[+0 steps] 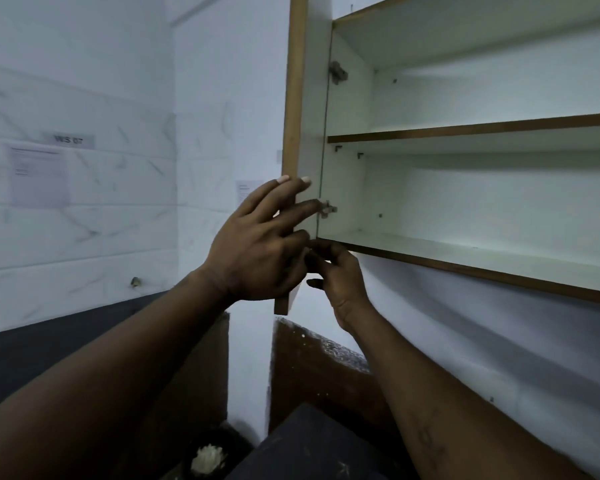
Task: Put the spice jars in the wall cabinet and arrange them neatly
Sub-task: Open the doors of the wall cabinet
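From my remote seat, the far left shows a white marble-patterned tiled wall (84, 220) carrying a pale paper notice (39, 178) under a small grey label (68, 139), with a dark countertop (49, 341) running below it. Next comes my left hand (253, 254), fingers nearly straight and spread, laid across the brown edge of the white wood-trimmed cabinet door (307, 98); its thumb is hidden, so I read this as a flat touch rather than a grasp. The door stands swung wide on its metal hinge (338, 72). Just below and right of that, my right hand (343, 285) has its fingers curled up against the lower corner where door meets carcass, touching the left hand's fingertips; I cannot tell whether it grips the door's edge or anything at all. To the right, the white wall cabinet (465, 268) is open, and its brown-edged middle shelf (465, 128) and bottom board show no contents in the part I can see. No spice jars are in view anywhere, so I cannot say where they sit. My judgement: only the opening of the cabinet is done; fetching the jars, placing them on a shelf and lining them up all remain.
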The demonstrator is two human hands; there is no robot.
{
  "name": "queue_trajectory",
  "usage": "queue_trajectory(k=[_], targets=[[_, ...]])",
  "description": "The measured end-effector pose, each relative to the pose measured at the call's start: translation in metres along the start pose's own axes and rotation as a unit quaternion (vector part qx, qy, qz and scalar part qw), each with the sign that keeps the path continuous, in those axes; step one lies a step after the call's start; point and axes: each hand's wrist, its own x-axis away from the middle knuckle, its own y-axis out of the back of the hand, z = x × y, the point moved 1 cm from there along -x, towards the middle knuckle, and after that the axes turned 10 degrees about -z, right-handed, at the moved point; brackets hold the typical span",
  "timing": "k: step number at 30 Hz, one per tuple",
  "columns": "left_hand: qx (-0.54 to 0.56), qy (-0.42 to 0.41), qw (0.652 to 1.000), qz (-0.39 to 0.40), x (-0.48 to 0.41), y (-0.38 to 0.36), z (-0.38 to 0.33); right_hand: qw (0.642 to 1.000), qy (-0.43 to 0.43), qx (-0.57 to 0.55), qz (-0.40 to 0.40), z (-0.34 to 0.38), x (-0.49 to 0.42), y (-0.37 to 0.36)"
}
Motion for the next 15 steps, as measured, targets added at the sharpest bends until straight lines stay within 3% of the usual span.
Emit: queue_trajectory(k=[7,12,15], targets=[[-0.106,0.04,0.989,0.098,0.046,0.036,0.045,0.975,0.126,0.18,-0.037,-0.005,0.012,-0.077],[-0.171,0.081,0.964,0.185,0.087,0.046,0.079,0.94,0.167,0.296,0.042,-0.011,0.02,-0.127],[-0.21,0.114,0.935,0.263,0.116,0.049,0.1,0.898,0.19,0.375,0.13,-0.016,0.025,-0.154]])
